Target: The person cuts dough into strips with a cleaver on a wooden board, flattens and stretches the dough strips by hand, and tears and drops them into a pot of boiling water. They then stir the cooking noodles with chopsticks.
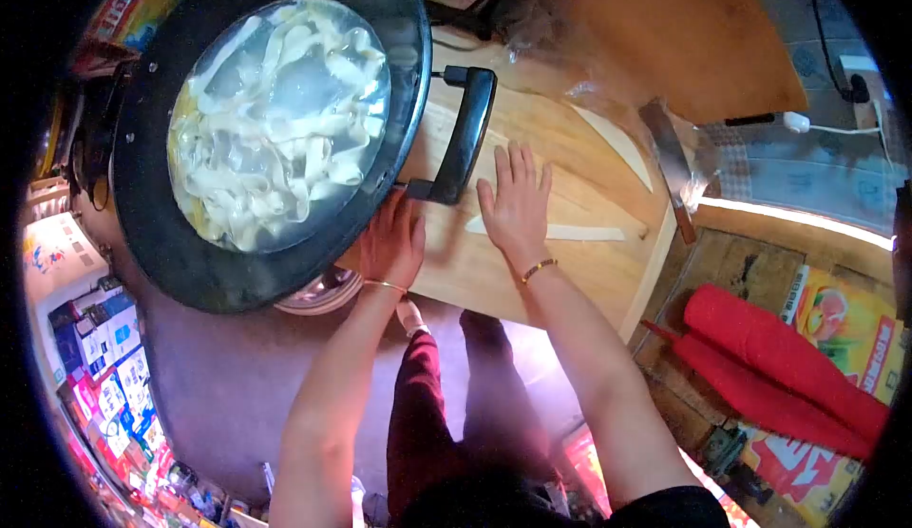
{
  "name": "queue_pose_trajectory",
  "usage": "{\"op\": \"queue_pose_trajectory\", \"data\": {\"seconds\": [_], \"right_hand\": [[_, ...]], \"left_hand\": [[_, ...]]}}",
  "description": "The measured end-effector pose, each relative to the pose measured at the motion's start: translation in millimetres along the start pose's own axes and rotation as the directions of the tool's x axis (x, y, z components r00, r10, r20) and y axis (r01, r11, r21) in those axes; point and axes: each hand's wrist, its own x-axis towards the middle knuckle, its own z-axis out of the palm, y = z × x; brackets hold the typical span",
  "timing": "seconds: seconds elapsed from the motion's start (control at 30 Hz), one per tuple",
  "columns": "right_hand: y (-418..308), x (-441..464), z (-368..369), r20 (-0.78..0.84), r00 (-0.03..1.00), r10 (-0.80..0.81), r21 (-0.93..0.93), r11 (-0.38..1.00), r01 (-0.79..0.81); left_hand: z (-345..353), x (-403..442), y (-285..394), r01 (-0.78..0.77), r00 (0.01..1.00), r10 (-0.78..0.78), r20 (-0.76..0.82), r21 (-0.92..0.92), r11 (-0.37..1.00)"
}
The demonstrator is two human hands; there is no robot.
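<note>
My right hand [516,207] lies flat on the wooden board [570,276], fingers stretched out, over one end of a pale dough strip [594,234]. My left hand [393,245] rests at the board's near left side with its fingers extended. The rim of a big black wok [404,63] hides part of that hand's fingertips. Inside the wok, wide white noodles [285,120] sit in cloudy liquid. The wok's black handle [467,139] sticks out above the board, between my hands. Farther back on the board lies another dough strip [617,143].
A knife [676,172] lies along the board's right edge. Brown sheet material [665,34] and clear plastic lie behind. To the right are a folded red cloth [760,357] and printed packaging [845,319]. Stacked bowls [328,295] show below the wok.
</note>
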Motion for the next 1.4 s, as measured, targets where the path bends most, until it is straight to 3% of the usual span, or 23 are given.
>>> {"op": "queue_pose_trajectory", "data": {"seconds": [0.07,0.23,0.43,0.53,0.73,0.8,1.03,1.1,1.17,1.4], "right_hand": [[3.1,-10.0,-4.8,0.036,0.999,-0.006,0.053,0.999,0.004],[34.2,-8.0,-5.1,0.037,0.992,0.118,0.047,0.992,-0.120],[40.9,-10.9,-4.0,0.003,1.000,0.017,-0.038,0.999,-0.017],[41.9,-4.2,-2.5,0.019,0.999,0.025,-0.014,1.000,-0.025],[49.7,-8.6,-6.8,-0.033,0.999,0.003,0.020,1.000,-0.002],[64.9,-13.9,-14.1,0.044,0.998,0.053,-0.024,0.998,-0.052],[84.3,-17.1,-8.0,-0.012,1.000,0.014,-0.021,1.000,-0.014],[86.0,-18.2,-6.5,-0.004,1.000,0.016,0.006,1.000,-0.016],[85.8,-16.0,-9.2,-0.008,1.000,0.020,0.012,1.000,-0.020],[99.2,-15.5,-13.6,0.027,0.999,-0.016,0.042,0.999,0.015]], "left_hand": [[-3.0,-4.2,-1.9,-0.050,0.999,0.048,-0.013,-0.108,0.993],[-2.1,-8.0,-0.9,-0.034,0.999,0.037,0.034,-0.087,0.996],[-1.0,-5.4,-1.3,-0.098,0.995,0.098,-0.004,-0.093,0.991],[6.5,-6.9,-5.3,-0.031,0.999,0.032,0.043,-0.028,0.999],[-5.9,-1.4,1.4,-0.062,0.997,0.064,0.040,-0.049,0.997],[-4.7,-4.6,0.6,-0.082,0.995,0.084,0.052,-0.038,0.996],[-5.4,4.3,8.0,-0.040,0.999,0.044,0.026,-0.131,0.991],[-5.2,-1.7,5.4,-0.100,0.995,0.100,-0.012,-0.122,0.987],[-9.9,-1.5,9.8,-0.043,0.998,0.048,0.029,-0.153,0.987],[-6.5,2.8,3.6,-0.089,0.996,0.090,0.017,-0.028,0.996]]}}
